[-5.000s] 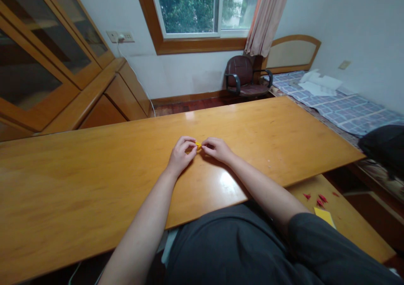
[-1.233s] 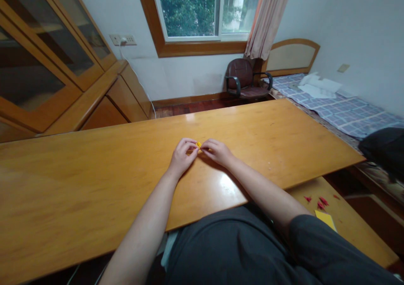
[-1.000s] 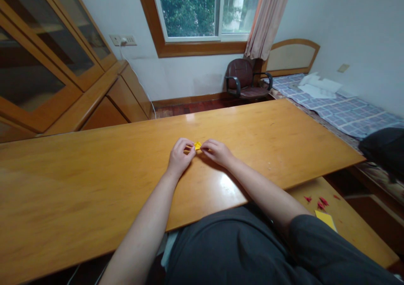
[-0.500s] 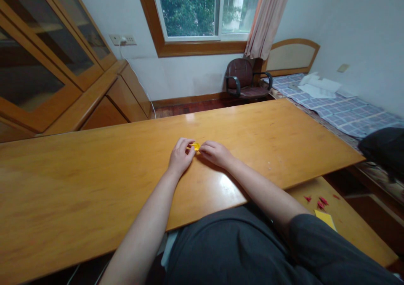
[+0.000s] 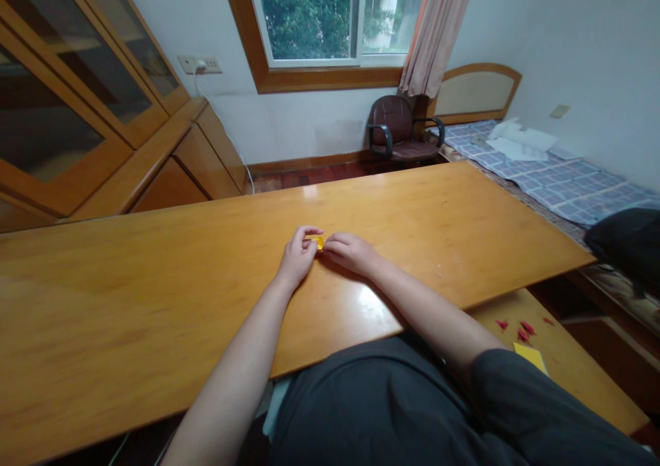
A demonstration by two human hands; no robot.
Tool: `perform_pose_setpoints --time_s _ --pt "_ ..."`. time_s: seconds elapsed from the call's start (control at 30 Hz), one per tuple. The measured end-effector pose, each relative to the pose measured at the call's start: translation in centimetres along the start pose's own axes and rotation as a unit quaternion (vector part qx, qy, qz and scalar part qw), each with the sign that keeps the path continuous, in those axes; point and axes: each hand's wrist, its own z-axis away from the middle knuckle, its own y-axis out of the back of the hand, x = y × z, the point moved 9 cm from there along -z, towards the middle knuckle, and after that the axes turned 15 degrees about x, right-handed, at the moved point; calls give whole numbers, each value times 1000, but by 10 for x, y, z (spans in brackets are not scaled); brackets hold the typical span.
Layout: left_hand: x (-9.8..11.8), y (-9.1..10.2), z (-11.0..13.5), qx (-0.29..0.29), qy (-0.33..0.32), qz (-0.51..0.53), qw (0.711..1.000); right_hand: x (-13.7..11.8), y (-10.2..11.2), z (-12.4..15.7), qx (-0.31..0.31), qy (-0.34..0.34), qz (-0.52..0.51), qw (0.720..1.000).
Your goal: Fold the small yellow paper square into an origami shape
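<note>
A small folded piece of yellow paper (image 5: 320,242) lies on the long wooden table (image 5: 155,301), near its middle. My left hand (image 5: 298,256) has its fingers curled and pinches the paper's left side. My right hand (image 5: 348,251) presses its closed fingertips on the paper's right side. Both hands rest on the table top, and most of the paper is hidden under the fingers.
A lower wooden bench (image 5: 562,363) at the right carries small red paper pieces (image 5: 523,330) and a yellow paper sheet (image 5: 530,356). Beyond the table stand a dark office chair (image 5: 397,128), a bed (image 5: 557,170) and wooden cabinets (image 5: 93,108). A black bag (image 5: 626,239) lies at far right.
The hands have drawn slightly closer over the yellow paper, which shows less than a second ago. Both arms stay in the same spot on the table.
</note>
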Motion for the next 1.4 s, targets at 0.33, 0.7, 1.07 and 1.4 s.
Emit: perform_pose_setpoints --time_s 0.33,0.7,1.07,1.4 --pt "-19 5 -5 38 86 60 994 9 9 -2 34 -51 -47 997" --pt "-11 2 -1 20 104 105 989 29 16 -5 47 -172 -108 978" --pt "-11 -1 -1 13 89 94 991 38 12 0 49 -220 -112 968" --pt "-3 -1 1 7 94 151 984 32 19 -4 74 -184 -109 974"
